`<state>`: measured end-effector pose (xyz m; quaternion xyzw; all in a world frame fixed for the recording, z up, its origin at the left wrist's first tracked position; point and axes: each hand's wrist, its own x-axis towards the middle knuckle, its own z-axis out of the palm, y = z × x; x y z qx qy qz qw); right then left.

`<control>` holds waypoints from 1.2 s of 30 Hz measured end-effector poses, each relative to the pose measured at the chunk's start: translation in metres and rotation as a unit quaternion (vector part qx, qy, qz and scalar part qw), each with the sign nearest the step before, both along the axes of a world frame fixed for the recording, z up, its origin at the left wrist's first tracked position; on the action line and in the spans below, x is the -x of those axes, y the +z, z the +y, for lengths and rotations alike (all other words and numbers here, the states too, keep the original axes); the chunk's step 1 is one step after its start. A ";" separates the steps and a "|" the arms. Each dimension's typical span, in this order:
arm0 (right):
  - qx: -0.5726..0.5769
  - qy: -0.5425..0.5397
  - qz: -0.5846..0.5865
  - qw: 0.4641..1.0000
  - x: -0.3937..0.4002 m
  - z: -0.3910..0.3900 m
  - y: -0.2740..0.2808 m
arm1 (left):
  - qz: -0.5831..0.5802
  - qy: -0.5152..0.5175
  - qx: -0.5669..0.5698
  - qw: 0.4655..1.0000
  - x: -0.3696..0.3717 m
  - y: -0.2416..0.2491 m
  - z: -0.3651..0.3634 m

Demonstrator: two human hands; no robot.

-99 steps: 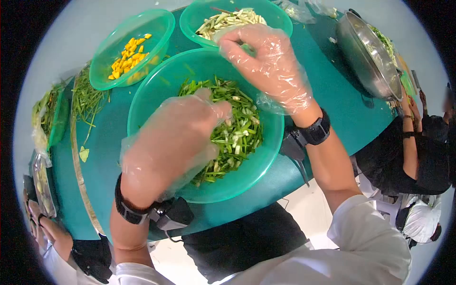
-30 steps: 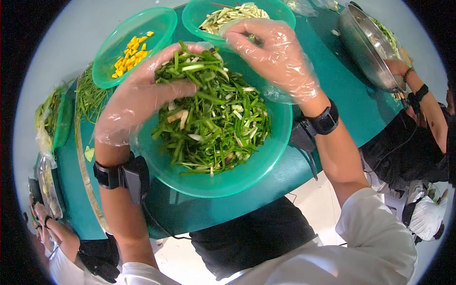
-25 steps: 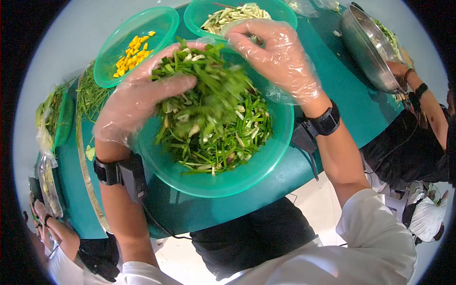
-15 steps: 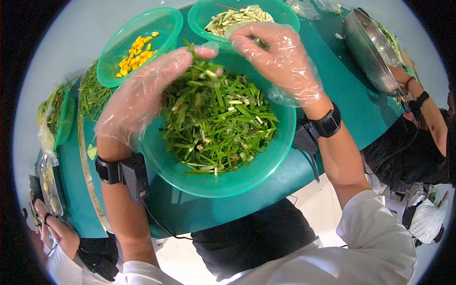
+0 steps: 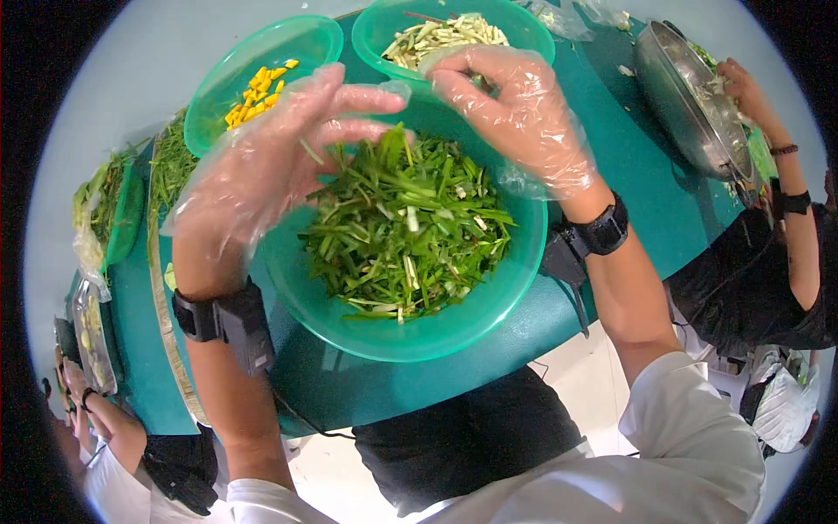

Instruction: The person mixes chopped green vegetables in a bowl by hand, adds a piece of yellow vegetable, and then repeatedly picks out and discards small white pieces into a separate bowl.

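Note:
A large green plastic bowl [image 5: 397, 348] stands before me, heaped with chopped green stalks and leaves [image 5: 428, 231]. Over its left side is my left hand [image 5: 288, 144] in a clear plastic glove, fingers spread; loose cut greens lie just beneath the fingers, some blurred by motion. My right hand [image 5: 515, 105], gloved too, is curled at the bowl's far right rim, thumb and fingers together. Its fingertips partly hide the rim and overlap the bowl of pale cut strips behind.
A green bowl [image 5: 205, 109] with yellow pieces [image 5: 257, 96] stands behind left; another [image 5: 371, 54] holds pale strips [image 5: 445, 39]. A metal pan [image 5: 690, 100] is at right, with another person's hand [image 5: 746, 92] over it. Long greens [image 5: 170, 166] lie at left.
My left hand has opened and its fingers have spread, letting the lifted greens drop into the bowl. My right hand has barely moved. The person's hand at right has moved up along the pan.

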<state>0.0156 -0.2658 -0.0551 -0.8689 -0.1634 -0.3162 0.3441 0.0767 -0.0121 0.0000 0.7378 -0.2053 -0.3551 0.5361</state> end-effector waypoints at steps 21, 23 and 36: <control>0.015 -0.012 0.013 1.000 0.002 0.001 0.003 | 0.119 -0.102 0.149 0.976 0.003 -0.014 -0.003; 0.019 -0.008 0.010 1.000 0.002 -0.001 0.003 | -0.004 -0.131 0.028 0.991 -0.001 -0.005 0.003; 0.011 -0.002 0.007 1.000 0.002 0.000 0.001 | -0.380 -0.230 -0.162 0.881 0.032 -0.026 -0.020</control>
